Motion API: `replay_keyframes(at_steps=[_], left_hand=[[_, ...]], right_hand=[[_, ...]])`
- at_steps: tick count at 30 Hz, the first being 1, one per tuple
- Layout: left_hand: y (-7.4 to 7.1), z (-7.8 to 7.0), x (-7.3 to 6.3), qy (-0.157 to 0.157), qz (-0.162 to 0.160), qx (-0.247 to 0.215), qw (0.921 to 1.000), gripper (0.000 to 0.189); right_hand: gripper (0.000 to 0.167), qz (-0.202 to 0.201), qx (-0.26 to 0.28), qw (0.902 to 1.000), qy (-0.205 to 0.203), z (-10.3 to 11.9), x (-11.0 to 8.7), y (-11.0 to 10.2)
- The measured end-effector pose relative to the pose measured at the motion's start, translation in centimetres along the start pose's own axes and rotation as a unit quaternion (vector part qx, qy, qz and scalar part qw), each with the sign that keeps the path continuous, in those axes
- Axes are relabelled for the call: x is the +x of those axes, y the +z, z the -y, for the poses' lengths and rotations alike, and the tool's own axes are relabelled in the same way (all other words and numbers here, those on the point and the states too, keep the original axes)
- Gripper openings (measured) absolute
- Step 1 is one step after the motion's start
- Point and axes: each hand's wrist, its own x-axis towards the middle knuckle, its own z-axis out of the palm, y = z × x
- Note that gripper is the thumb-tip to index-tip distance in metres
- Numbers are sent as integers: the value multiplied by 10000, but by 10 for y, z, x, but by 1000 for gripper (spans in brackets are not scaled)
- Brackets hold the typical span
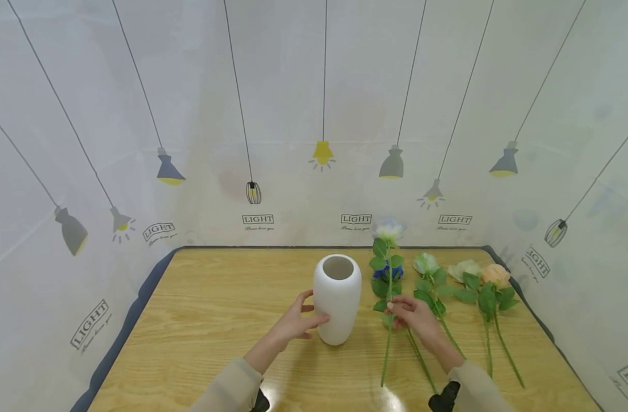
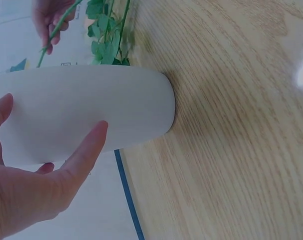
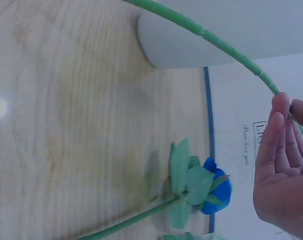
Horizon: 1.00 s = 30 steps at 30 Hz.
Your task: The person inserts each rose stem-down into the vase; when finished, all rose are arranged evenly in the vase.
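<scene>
A tall white vase (image 1: 337,309) stands upright on the wooden table, its round mouth facing up. My left hand (image 1: 295,320) holds it from the left side, with the thumb on the front and the other fingers at the side; the left wrist view shows the thumb (image 2: 91,145) lying against the white wall. To the right of the vase, my right hand (image 1: 417,317) pinches the green stem of an artificial white flower (image 1: 388,233) between thumb and fingertips. The flower is raised with its bloom up, and the stem's lower end (image 3: 206,35) passes in front of the vase in the right wrist view.
On the table's right side lie a blue flower (image 3: 219,192), a pale green-white flower (image 1: 426,264), a cream flower (image 1: 464,270) and a peach flower (image 1: 496,275), stems toward me. A lamp-printed cloth (image 1: 288,114) surrounds the table (image 1: 216,303) at the back and sides.
</scene>
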Motion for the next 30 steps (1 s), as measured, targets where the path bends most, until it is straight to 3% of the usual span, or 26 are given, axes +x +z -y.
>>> replay_keyframes(at_steps=[10,12,15,16,18,20,24,26,27,30], left_hand=[[-1,2,0,8,17,-32,10000,76],[-1,1,0,-5,23,-44,10000,77],[-1,2,0,-19,28,-85,10000,77],[-1,2,0,-24,27,-94,9999,77],[-1,2,1,-28,38,-108,9999,78],[-1,2,1,-16,53,-116,9999,78],[-1,0,0,-13,85,-121,9999,78],[-1,0,0,-27,89,-124,9999,77],[-1,-1,0,-36,87,-123,9999,77],[-2,-1,0,-54,85,-142,9998,78]], right_hand=[[42,-378,92,9954,-881,41,-11,0],[38,-307,429,9910,-1232,42,-9,0],[29,-141,1184,9748,-1887,-9,28,-16],[23,-118,1481,9688,-1986,-16,35,-19],[21,-80,1973,9513,-2368,-51,63,-31],[24,-457,2083,9493,-2309,-55,72,-34],[17,-1272,2767,9349,-1821,35,27,-1],[12,-1562,3152,9207,-1689,77,5,13],[11,-1726,3304,9151,-1536,108,-14,23],[10,-1803,3563,9015,-1667,119,-14,21]])
